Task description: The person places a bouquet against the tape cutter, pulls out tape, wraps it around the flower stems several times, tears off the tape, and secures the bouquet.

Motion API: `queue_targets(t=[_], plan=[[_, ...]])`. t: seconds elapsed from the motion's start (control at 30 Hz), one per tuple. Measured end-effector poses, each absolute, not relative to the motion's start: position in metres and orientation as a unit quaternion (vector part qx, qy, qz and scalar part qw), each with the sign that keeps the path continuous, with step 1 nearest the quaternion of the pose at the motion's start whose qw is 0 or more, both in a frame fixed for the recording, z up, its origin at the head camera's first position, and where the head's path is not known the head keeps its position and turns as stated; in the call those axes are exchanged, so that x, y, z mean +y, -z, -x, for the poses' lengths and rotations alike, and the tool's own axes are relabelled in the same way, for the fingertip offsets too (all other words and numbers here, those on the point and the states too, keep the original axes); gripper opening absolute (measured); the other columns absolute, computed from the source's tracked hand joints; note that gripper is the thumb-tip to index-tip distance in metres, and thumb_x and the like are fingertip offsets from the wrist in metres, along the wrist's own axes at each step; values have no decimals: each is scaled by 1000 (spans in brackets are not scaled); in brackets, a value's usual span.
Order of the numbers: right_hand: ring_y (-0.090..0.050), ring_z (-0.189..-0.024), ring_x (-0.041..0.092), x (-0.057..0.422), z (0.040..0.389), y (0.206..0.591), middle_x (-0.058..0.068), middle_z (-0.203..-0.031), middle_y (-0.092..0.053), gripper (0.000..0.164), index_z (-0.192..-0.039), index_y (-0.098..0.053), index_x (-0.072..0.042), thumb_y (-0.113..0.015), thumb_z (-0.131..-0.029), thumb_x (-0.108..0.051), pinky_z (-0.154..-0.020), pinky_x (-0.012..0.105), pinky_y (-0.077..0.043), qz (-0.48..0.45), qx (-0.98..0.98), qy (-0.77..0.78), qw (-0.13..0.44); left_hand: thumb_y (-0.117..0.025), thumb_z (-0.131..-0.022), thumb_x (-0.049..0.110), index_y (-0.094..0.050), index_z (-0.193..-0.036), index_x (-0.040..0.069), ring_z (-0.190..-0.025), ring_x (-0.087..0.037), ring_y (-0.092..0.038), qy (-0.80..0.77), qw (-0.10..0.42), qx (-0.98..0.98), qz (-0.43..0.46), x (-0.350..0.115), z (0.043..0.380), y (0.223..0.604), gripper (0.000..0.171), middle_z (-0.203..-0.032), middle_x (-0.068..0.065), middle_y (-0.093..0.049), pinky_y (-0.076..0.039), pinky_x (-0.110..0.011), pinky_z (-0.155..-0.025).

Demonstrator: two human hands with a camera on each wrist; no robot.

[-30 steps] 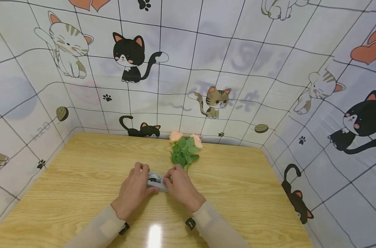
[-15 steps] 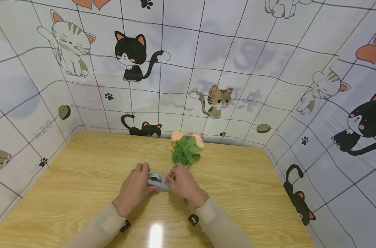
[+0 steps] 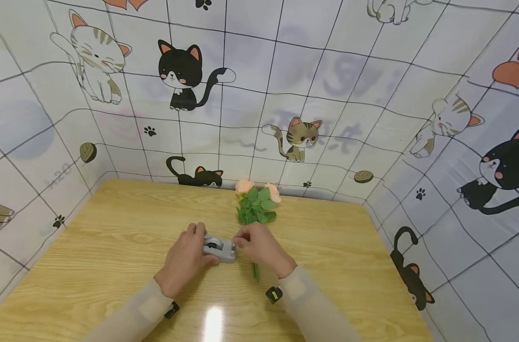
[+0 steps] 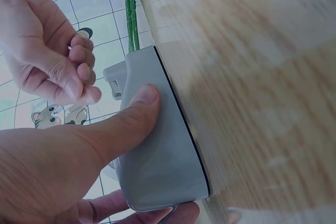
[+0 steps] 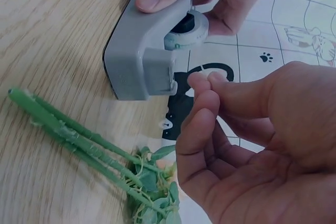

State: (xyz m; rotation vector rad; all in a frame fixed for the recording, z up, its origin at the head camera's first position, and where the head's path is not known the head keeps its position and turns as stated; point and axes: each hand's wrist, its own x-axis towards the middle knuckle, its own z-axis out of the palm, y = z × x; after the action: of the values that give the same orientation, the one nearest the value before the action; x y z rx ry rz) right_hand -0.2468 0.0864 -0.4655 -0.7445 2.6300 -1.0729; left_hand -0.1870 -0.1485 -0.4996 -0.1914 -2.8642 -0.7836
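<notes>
My left hand (image 3: 183,262) grips a grey tape dispenser (image 3: 226,252) on the table, its thumb (image 4: 137,111) along the side and its fingers round the far end. The tape roll (image 5: 185,39) sits in the dispenser's hollow. Just off the cutter end, my right hand (image 3: 264,248) pinches thumb and forefinger together on what looks like the clear tape's free end; the strip itself hardly shows. Its other fingers (image 5: 191,142) are curled in. Beneath and behind that hand lie roses, their green stems (image 5: 79,137) side by side, with clear wrapping round part of them.
The peach rose heads (image 3: 244,187) and leaves (image 3: 255,204) point to the back edge of the wooden table (image 3: 319,261). A cat-printed sheet (image 3: 251,85) stands behind the table and along both sides. Both wrists wear small black devices (image 3: 274,294).
The right hand has drawn slightly right, away from the dispenser, baring its cutter end and more of the stems. The left hand keeps its grip on the dispenser.
</notes>
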Motion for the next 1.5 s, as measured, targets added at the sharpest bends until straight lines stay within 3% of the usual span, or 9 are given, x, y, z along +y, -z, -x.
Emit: queue_targets(t=[0.23,0.4,0.6,0.7,1.03,1.27,1.5], plan=[[-61,-77,12,99,250,463,13,-110,-86,21,-123,-88,-4,-71,-118,-15,-68,25,-50,233,895,359,125,-109,-84,27,-62,-125,-2,-85,-23,-65,268,83,-958,63,-149,190,500,69,-111,-17,-68,-58,-36,-66],[-67,-80,14,117,251,462,11,-104,-82,25,-134,-81,0,-72,-117,-15,-67,29,-54,195,907,350,129,-109,-84,30,-62,-128,-2,-86,-23,-65,267,78,-959,55,-147,190,502,71,-112,-18,-68,-57,-36,-66],[-68,-74,17,141,255,461,15,-97,-82,6,-113,-80,-6,-75,-114,-9,-65,30,-52,151,919,348,110,-108,-84,32,-62,-128,-3,-85,-23,-66,265,83,-959,50,-147,189,503,72,-112,-18,-69,-57,-36,-65],[-69,-75,16,149,256,461,14,-95,-82,8,-104,-81,-5,-76,-111,-5,-66,30,-53,136,925,340,97,-108,-85,32,-62,-128,-2,-86,-23,-65,263,84,-960,51,-147,189,502,72,-112,-18,-69,-57,-36,-65],[-63,-66,18,147,264,489,10,-88,-81,12,-97,-81,-4,-80,-109,-6,-59,30,-51,118,923,349,109,-107,-86,32,-60,-128,-2,-86,-23,-65,262,83,-960,48,-146,188,504,71,-112,-18,-67,-57,-37,-65],[-60,-60,15,154,286,539,5,-77,-77,21,-84,-78,-9,-81,-105,-8,-55,31,-52,169,924,340,49,-107,-86,32,-61,-128,-2,-87,-25,-67,265,86,-959,47,-143,185,505,71,-113,-19,-68,-59,-38,-66],[-65,-67,20,135,263,503,12,-85,-78,20,-84,-75,-3,-87,-100,-4,-59,31,-55,111,938,324,45,-108,-85,32,-61,-129,-3,-88,-26,-68,260,93,-960,46,-143,185,505,73,-115,-21,-70,-61,-40,-67]])
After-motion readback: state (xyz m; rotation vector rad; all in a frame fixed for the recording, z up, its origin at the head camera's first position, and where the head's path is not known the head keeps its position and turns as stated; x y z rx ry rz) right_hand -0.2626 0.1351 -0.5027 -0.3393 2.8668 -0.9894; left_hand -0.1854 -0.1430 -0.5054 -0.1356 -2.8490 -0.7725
